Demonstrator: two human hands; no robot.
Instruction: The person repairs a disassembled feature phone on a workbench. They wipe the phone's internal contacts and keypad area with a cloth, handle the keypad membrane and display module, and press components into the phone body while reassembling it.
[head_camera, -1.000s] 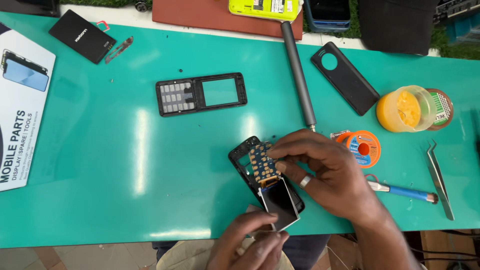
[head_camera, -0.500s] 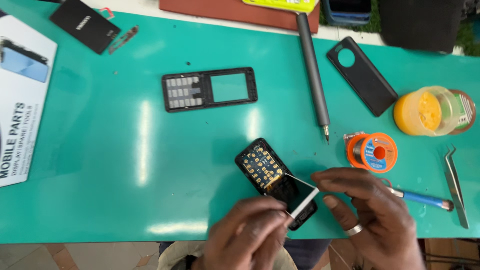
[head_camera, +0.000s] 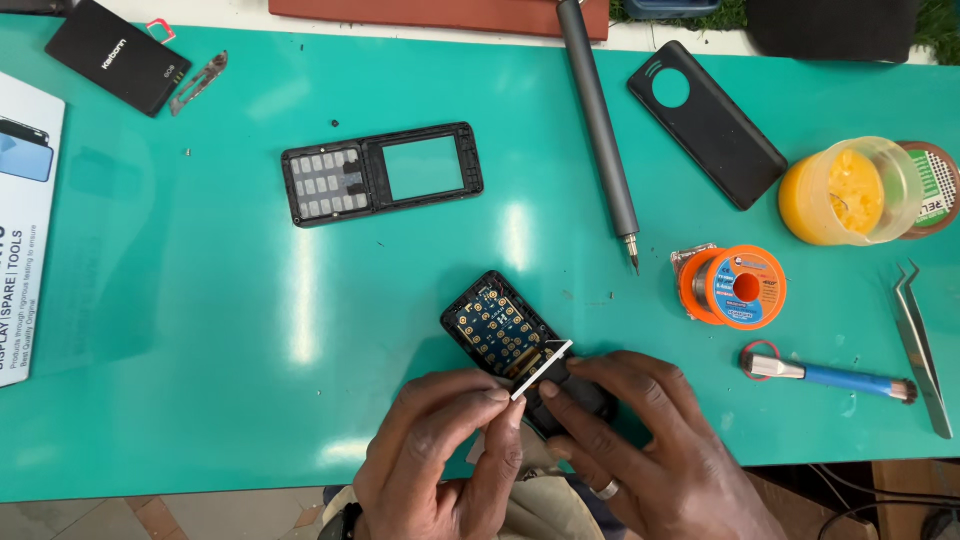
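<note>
- Left hand (head_camera: 440, 450): fingers pinch a thin white display panel (head_camera: 541, 369), lifted edge-on.
- Right hand (head_camera: 640, 440): fingers press the opened black phone body (head_camera: 500, 325) (gold keypad contacts exposed) on the teal counter (head_camera: 200, 350).

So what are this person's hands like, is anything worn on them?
Both are bare, without gloves or sleeves in view. The right hand wears a plain silver-coloured ring on one finger. The left hand has a dark band at the wrist, only partly visible at the frame's edge.
</note>
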